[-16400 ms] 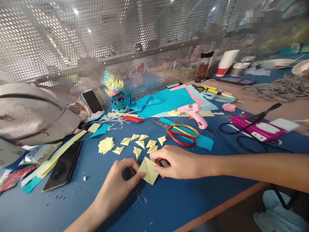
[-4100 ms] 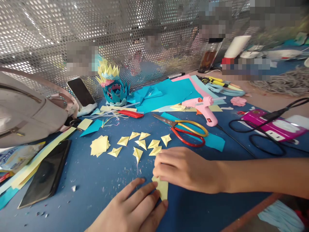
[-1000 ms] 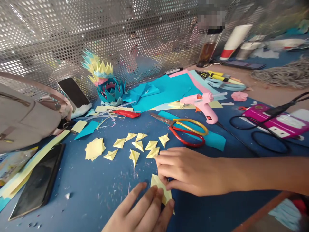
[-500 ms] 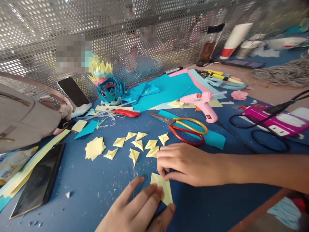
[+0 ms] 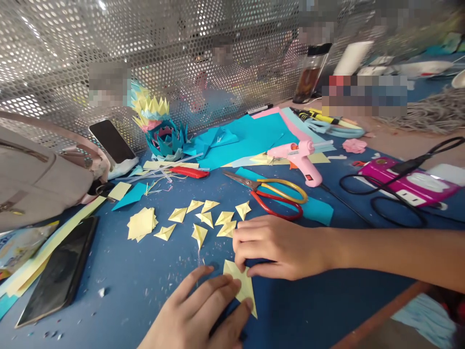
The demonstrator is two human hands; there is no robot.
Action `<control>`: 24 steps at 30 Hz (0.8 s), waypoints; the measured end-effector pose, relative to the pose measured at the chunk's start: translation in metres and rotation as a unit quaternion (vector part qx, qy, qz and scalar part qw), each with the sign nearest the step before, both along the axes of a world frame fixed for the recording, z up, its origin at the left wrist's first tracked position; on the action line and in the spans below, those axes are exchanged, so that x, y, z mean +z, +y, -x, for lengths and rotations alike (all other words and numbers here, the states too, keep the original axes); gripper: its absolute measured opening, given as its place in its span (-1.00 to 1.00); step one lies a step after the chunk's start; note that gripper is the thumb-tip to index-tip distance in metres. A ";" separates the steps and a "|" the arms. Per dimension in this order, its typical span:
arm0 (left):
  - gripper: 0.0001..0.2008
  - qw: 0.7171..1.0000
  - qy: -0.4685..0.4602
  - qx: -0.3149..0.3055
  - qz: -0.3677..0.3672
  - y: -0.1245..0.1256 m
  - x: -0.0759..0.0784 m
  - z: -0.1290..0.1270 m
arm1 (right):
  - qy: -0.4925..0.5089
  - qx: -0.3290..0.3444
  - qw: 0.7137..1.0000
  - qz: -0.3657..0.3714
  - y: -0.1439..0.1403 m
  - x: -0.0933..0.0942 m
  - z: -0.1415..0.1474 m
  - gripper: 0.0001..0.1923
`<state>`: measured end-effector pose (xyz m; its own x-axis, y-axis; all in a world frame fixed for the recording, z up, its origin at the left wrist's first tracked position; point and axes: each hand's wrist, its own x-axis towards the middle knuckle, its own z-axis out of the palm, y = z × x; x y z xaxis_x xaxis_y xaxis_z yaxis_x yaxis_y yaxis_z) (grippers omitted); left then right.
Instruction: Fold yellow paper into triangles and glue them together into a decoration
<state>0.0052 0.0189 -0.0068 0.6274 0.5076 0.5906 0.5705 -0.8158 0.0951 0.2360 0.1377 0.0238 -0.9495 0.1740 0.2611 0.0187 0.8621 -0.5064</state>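
Nearest the camera, the left hand (image 5: pixel 203 315) lies flat on the blue desk (image 5: pixel 119 286), its fingers pinning the near edge of a yellow paper piece (image 5: pixel 240 285) that is partly folded into a pointed, kite-like shape. The right hand (image 5: pixel 279 245), reaching in from the right, bears down on the far tip of the same piece with fingers curled close together; neither hand lifts it, both press it onto the desk. By its look this piece is mid-fold, not yet as small or tight as the others.

Just beyond the right hand lies a scatter of finished yellow folded points (image 5: pixel 205 218), about nine, and left of them a stack of unfolded yellow squares (image 5: pixel 142 224), so several units appear done and more paper waits. At the left, a dark phone (image 5: pixel 58 274) lies flat.

Farther back are red-and-yellow scissors (image 5: pixel 276 194), a pink glue gun (image 5: pixel 301 155) and teal paper sheets (image 5: pixel 250 138). Near the mesh stands a teal-and-yellow spiked paper flower (image 5: pixel 162 128), seemingly assembled from such points.
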 end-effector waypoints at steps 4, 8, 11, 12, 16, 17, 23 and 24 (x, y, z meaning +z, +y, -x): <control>-0.77 0.978 -0.007 -0.026 0.206 0.011 0.026 -0.002 | -0.004 -0.005 1.000 0.015 0.000 -0.002 0.000 -0.91; -0.95 0.938 -0.061 -0.004 0.342 0.018 0.036 -0.006 | -0.004 -0.006 1.000 0.024 -0.001 -0.002 0.001 -0.91; -0.92 0.931 -0.069 -0.001 0.358 0.018 0.033 -0.006 | -0.007 -0.008 1.000 0.018 -0.002 -0.002 0.001 -0.92; -0.89 0.932 -0.066 -0.001 0.357 0.018 0.032 -0.005 | -0.006 -0.009 1.000 0.016 -0.002 -0.002 0.001 -0.92; -0.87 0.933 -0.049 -0.004 0.357 0.016 0.032 0.001 | 0.010 -0.003 1.000 0.011 -0.002 -0.004 0.000 -0.93; -0.87 0.933 -0.046 -0.004 0.357 0.016 0.032 0.002 | 0.013 -0.001 1.000 0.009 -0.002 -0.004 0.000 -0.93; -0.89 0.928 -0.054 0.013 0.368 0.017 0.032 0.001 | 0.035 0.016 0.999 -0.022 -0.005 -0.002 0.000 -0.87; -0.89 0.926 -0.054 0.018 0.374 0.016 0.032 0.001 | 0.041 0.030 0.998 -0.033 -0.006 -0.002 0.000 -0.83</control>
<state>0.0047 0.0350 0.0252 0.5607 0.8187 0.1241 0.5499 -0.4802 0.6834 0.2364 0.1316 0.0221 -0.9326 0.0980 0.3473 -0.0726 0.8919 -0.4465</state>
